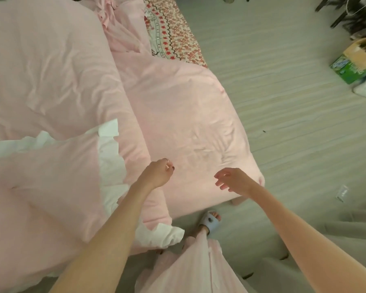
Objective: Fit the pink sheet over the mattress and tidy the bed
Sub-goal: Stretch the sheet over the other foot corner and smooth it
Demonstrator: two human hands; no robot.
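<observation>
The pink sheet [184,115] covers the near corner of the mattress, smooth on top and wrinkled toward the corner at the right. Farther along the bed the sheet is bunched, and a floral patterned mattress [178,37] shows bare. A pink duvet [42,77] with white ruffled trim lies heaped on the left. My left hand [157,172] hovers over the sheet beside the duvet edge, fingers curled, holding nothing I can see. My right hand [232,179] hangs above the sheet's near corner with fingers loosely spread.
Pale wooden floor [294,102] runs along the right of the bed. A green and cardboard box [355,64] and dark chair legs [347,11] stand at the far right. A small clear wrapper [342,193] lies on the floor. My slippered foot [210,222] stands by the bed corner.
</observation>
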